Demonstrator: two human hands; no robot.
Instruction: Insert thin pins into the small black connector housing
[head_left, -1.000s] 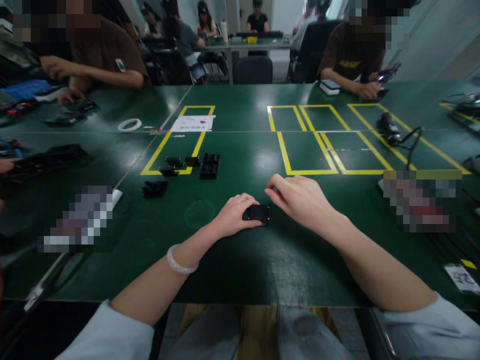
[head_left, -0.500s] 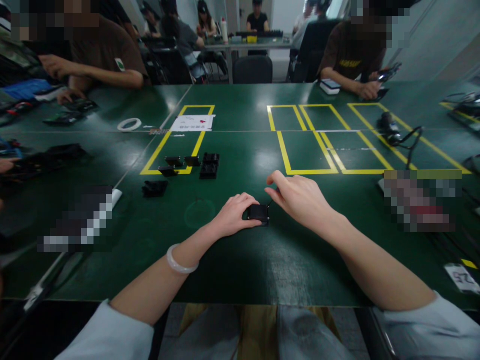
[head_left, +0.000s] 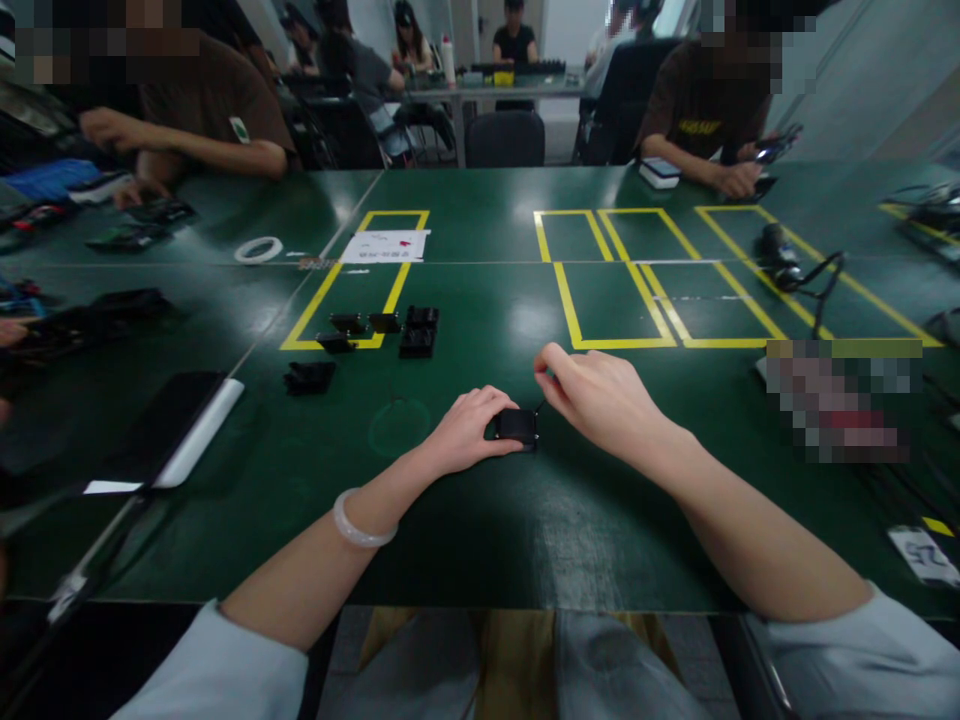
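Observation:
My left hand (head_left: 476, 430) grips a small black rectangular block (head_left: 517, 427) against the green tabletop, thumb along its near side and fingers behind it. Tiny bright spots, perhaps screw heads, show at the block's edges. Just to the right, my right hand (head_left: 592, 390) is closed in a pinch, with thumb and index finger together. From under its fingertips a thin dark rod (head_left: 539, 408) reaches down to the block's right edge; the rest of that rod is hidden. Farther left stand similar black blocks (head_left: 385, 322), beside a darker black part (head_left: 418, 332) and another black piece (head_left: 309, 376).
Yellow tape outlines (head_left: 626, 344) mark the green table (head_left: 480, 540). A white sheet (head_left: 386, 246) and a tape roll (head_left: 259, 249) lie toward the back. A tablet-like device (head_left: 199, 430) lies left, a black cabled device (head_left: 780, 255) right. Several people sit around.
The right hand's index finger and thumb have drawn closer together, with a slight shift of the hand. My left hand and the black block stay in place.

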